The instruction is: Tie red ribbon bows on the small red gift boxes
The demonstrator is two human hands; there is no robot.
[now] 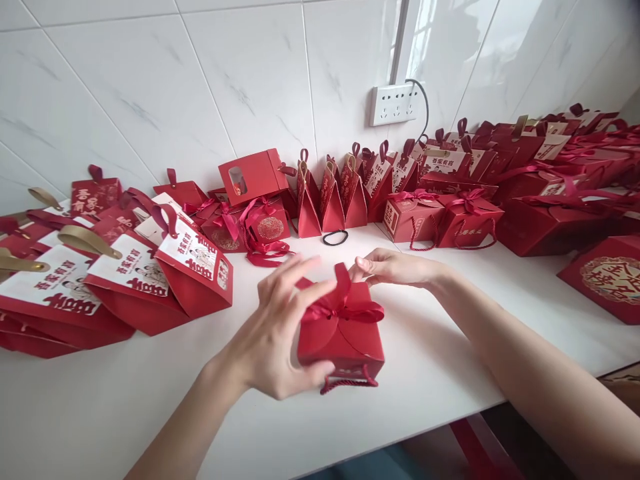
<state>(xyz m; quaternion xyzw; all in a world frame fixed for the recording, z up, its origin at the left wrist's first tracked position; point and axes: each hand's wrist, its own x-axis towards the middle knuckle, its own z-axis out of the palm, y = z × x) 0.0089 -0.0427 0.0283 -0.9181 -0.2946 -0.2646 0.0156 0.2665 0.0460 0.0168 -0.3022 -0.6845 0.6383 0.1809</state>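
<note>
Ribbon-tied gift box (345, 343) on the white desk (425, 373).
I had the left hand (275, 340) loosely spread around its side, the right hand (387, 265) near its far corner, hold unclear. Positioning seemed underway; the next move, I judged, called for sparing the bow (369, 311). Marbled tiles (135, 80) lined the wall.

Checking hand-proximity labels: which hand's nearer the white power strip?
Right: the right hand is below the power strip; the left hand is farther off, lower and leftward, by the nearest bow-tied box.

Red box (340, 337) (closed), upright.
</note>
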